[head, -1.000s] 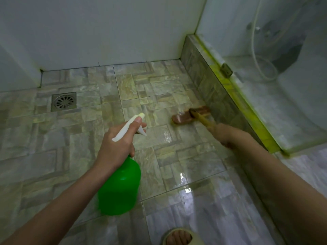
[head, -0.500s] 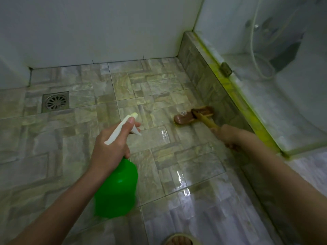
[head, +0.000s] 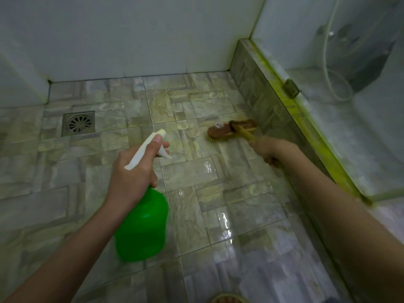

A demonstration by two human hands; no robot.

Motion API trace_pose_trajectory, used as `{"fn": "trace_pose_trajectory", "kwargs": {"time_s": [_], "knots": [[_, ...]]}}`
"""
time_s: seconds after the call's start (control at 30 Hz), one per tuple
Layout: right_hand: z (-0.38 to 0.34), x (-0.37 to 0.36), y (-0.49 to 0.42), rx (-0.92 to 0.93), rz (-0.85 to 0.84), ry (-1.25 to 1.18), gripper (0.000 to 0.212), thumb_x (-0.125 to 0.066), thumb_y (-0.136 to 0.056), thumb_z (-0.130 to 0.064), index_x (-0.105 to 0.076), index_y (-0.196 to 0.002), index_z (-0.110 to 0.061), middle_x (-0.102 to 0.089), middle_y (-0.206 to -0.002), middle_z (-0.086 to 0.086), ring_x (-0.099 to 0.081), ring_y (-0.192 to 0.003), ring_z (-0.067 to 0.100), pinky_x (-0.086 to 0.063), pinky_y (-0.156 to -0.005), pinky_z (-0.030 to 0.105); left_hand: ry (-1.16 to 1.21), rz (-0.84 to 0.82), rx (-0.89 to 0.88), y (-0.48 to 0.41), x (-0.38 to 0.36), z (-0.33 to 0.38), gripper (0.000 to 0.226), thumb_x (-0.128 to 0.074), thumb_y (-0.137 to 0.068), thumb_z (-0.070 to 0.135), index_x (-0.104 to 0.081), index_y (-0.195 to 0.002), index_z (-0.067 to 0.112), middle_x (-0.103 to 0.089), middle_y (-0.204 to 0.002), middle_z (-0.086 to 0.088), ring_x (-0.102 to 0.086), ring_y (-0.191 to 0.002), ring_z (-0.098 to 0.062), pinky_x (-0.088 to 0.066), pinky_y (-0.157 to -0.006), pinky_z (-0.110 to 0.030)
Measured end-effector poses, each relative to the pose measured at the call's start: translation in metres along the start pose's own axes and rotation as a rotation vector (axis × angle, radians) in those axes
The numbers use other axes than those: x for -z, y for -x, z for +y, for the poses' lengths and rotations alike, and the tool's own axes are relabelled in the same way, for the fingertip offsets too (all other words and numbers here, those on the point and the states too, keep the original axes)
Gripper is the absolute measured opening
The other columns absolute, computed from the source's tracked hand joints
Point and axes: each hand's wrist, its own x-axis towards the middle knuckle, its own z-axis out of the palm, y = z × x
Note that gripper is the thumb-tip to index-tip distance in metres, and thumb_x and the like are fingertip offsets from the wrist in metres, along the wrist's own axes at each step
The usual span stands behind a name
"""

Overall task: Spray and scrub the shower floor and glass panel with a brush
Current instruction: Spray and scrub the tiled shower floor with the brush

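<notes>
My left hand (head: 133,169) grips a green spray bottle (head: 142,226) by its white trigger head, nozzle aimed at the tiled shower floor (head: 192,101). My right hand (head: 270,149) holds the yellow handle of a brown scrub brush (head: 227,130), whose head rests bristles-down on the wet tiles beside the low tiled curb (head: 262,99). The glass panel (head: 360,127) stands on that curb at the right, with a yellow-stained bottom edge.
A square metal drain (head: 78,123) sits in the floor at the far left. White walls close the back and left. A shower hose (head: 328,62) shows behind the glass. A slippered foot (head: 227,299) is at the bottom edge. Wet patches shine on the near tiles.
The brush head has slid slightly along the floor near the curb. The spray bottle stays raised in my left hand, and the view has shifted a little to the left.
</notes>
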Motion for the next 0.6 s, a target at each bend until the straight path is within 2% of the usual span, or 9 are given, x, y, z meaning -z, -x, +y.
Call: {"fn": "trace_pose_trajectory", "kwargs": {"time_s": [0.03, 0.1, 0.13, 0.2, 0.3, 0.37, 0.43, 0.5, 0.6], "knots": [[-0.001, -0.005, 0.001, 0.015, -0.007, -0.026, 0.045, -0.027, -0.101, -0.047, -0.042, -0.078, -0.011, -0.044, -0.056, 0.010, -0.038, -0.039, 0.020, -0.034, -0.041, 0.021, -0.016, -0.005, 0.007, 0.000, -0.001, 0.000, 0.039, -0.051, -0.100, 0.056, -0.077, -0.082, 0.033, -0.075, -0.091, 0.028, -0.051, -0.041, -0.014, -0.044, -0.057, -0.028], [-0.014, -0.006, -0.008, 0.089, 0.071, -0.063, 0.046, -0.026, -0.102, -0.045, -0.042, -0.077, -0.010, -0.046, -0.060, 0.011, -0.041, -0.042, 0.020, -0.035, -0.042, 0.023, -0.028, -0.015, 0.011, 0.001, -0.001, 0.001, 0.036, -0.051, -0.095, 0.063, -0.077, -0.082, 0.043, -0.076, -0.091, 0.019, -0.051, -0.040, -0.013, -0.044, -0.057, -0.028], [-0.019, -0.002, -0.014, 0.111, 0.105, -0.073, 0.047, -0.027, -0.102, -0.045, -0.044, -0.079, -0.008, -0.048, -0.062, 0.012, -0.043, -0.044, 0.021, -0.037, -0.043, 0.024, -0.029, -0.016, 0.015, 0.002, -0.001, 0.002, 0.033, -0.050, -0.092, 0.065, -0.075, -0.080, 0.050, -0.076, -0.092, 0.016, -0.051, -0.040, -0.013, -0.044, -0.056, -0.028], [-0.021, 0.008, -0.020, 0.099, 0.119, -0.071, 0.051, -0.028, -0.101, -0.048, -0.048, -0.088, -0.003, -0.050, -0.062, 0.014, -0.045, -0.046, 0.023, -0.038, -0.045, 0.026, -0.030, -0.014, 0.018, 0.004, 0.000, 0.002, 0.031, -0.051, -0.094, 0.064, -0.075, -0.079, 0.050, -0.077, -0.093, 0.016, -0.051, -0.039, -0.012, -0.044, -0.058, -0.029], [0.014, 0.019, 0.007, 0.033, -0.018, 0.053, 0.054, -0.030, -0.098, -0.055, -0.048, -0.084, -0.006, -0.046, -0.058, 0.011, -0.041, -0.045, 0.021, -0.033, -0.048, 0.025, -0.026, -0.001, 0.006, 0.011, 0.007, 0.003, 0.034, -0.049, -0.100, 0.056, -0.074, -0.078, 0.053, -0.076, -0.097, 0.025, -0.050, -0.039, -0.011, -0.045, -0.057, -0.027], [0.041, 0.010, 0.047, -0.016, -0.114, 0.125, 0.049, -0.032, -0.099, -0.050, -0.045, -0.078, -0.009, -0.044, -0.055, 0.010, -0.038, -0.042, 0.019, -0.030, -0.046, 0.024, -0.034, 0.006, -0.006, 0.016, 0.011, 0.002, 0.035, -0.047, -0.099, 0.056, -0.071, -0.074, 0.057, -0.075, -0.097, 0.025, -0.049, -0.039, -0.011, -0.045, -0.053, -0.022], [0.055, -0.010, 0.075, -0.033, -0.162, 0.141, 0.044, -0.033, -0.101, -0.046, -0.045, -0.087, -0.006, -0.048, -0.055, 0.010, -0.040, -0.039, 0.018, -0.033, -0.045, 0.023, -0.042, 0.000, -0.002, 0.021, 0.010, 0.000, 0.032, -0.048, -0.099, 0.055, -0.072, -0.078, 0.050, -0.076, -0.098, 0.025, -0.050, -0.039, -0.011, -0.045, -0.051, -0.018], [0.049, -0.036, 0.079, 0.039, -0.137, 0.103, 0.044, -0.032, -0.100, -0.049, -0.046, -0.098, -0.007, -0.053, -0.064, 0.010, -0.046, -0.044, 0.021, -0.040, -0.047, 0.026, -0.060, -0.028, 0.014, 0.028, 0.009, -0.005, 0.028, -0.050, -0.099, 0.054, -0.071, -0.083, 0.045, -0.076, -0.101, 0.023, -0.051, -0.041, -0.013, -0.046, -0.056, -0.023], [0.022, -0.049, 0.060, 0.145, -0.024, 0.063, 0.047, -0.028, -0.100, -0.052, -0.048, -0.093, -0.010, -0.054, -0.071, 0.010, -0.050, -0.051, 0.024, -0.043, -0.046, 0.027, -0.069, -0.086, 0.034, 0.041, 0.010, -0.013, 0.029, -0.054, -0.097, 0.059, -0.074, -0.088, 0.041, -0.078, -0.102, 0.012, -0.051, -0.045, -0.019, -0.045, -0.058, -0.027]]}}
